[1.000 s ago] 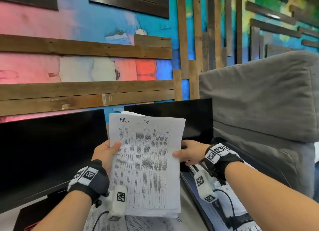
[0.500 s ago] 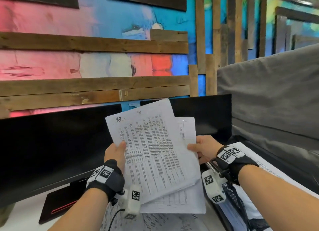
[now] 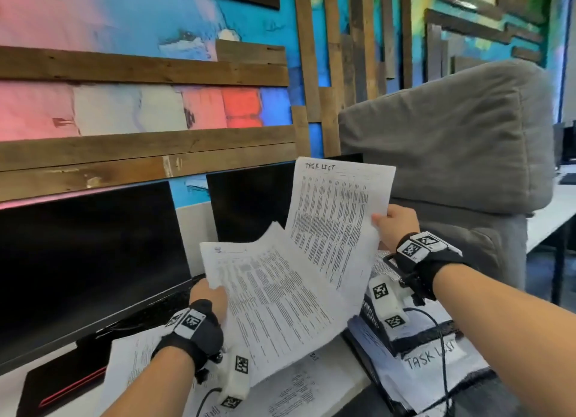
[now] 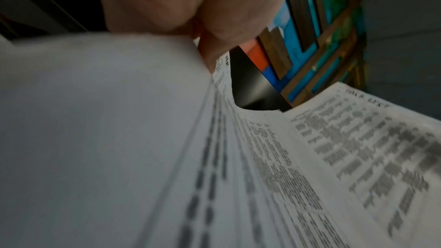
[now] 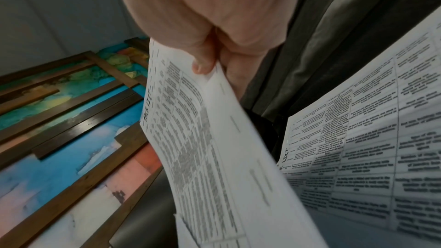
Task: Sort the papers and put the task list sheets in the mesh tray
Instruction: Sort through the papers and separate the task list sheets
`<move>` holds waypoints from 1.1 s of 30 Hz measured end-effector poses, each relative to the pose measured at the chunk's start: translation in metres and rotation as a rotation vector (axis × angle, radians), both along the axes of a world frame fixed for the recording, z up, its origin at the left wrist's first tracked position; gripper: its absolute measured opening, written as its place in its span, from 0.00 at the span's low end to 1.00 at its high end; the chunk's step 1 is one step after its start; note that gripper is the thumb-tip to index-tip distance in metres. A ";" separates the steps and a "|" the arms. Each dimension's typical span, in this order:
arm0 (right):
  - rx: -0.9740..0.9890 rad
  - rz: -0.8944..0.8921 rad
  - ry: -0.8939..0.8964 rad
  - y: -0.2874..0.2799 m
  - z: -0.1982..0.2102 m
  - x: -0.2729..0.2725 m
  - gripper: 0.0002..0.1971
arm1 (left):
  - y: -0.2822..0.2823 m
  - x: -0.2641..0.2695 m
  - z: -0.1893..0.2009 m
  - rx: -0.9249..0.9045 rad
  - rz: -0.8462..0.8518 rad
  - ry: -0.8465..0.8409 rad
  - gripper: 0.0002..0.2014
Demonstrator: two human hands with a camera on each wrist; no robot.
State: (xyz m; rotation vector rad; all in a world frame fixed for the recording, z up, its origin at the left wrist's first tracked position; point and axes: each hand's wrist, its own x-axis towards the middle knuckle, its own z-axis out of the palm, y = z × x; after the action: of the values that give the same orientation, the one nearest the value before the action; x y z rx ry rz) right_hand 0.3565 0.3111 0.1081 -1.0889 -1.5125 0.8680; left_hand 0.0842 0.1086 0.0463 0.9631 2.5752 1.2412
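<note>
R hand (image 3: 397, 226) pinches task list sheet (image 3: 336, 217); L hand (image 3: 208, 295) holds paper stack (image 3: 274, 307).

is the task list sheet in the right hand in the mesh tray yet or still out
Out. The right hand pinches the task list sheet by its edge, raised in front of the monitor, above the sheets already lying at right.

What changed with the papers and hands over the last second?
The right hand pulled the sheet headed TASK LIST out rightward from behind, while the left hand tilted the remaining stack leftward and lower. Each hand keeps its pinch; the monitors and loose desk papers stayed put.
</note>
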 end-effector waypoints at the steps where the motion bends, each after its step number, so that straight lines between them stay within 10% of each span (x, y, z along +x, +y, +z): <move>1: -0.001 -0.047 0.028 -0.001 0.001 0.004 0.06 | 0.004 0.007 0.001 -0.057 -0.041 0.030 0.16; 13: 0.032 -0.269 0.134 -0.003 0.019 0.027 0.09 | 0.023 0.032 -0.005 -0.372 -0.187 0.124 0.17; 33: -0.007 -0.270 0.175 -0.002 0.005 0.032 0.11 | 0.036 0.030 -0.026 -0.093 -0.267 -0.139 0.09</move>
State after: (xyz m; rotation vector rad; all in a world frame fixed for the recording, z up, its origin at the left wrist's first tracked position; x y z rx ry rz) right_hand 0.3890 0.3090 0.1133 -1.1599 -1.1867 0.7593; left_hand 0.1145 0.1443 0.0199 1.1144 2.2875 1.0672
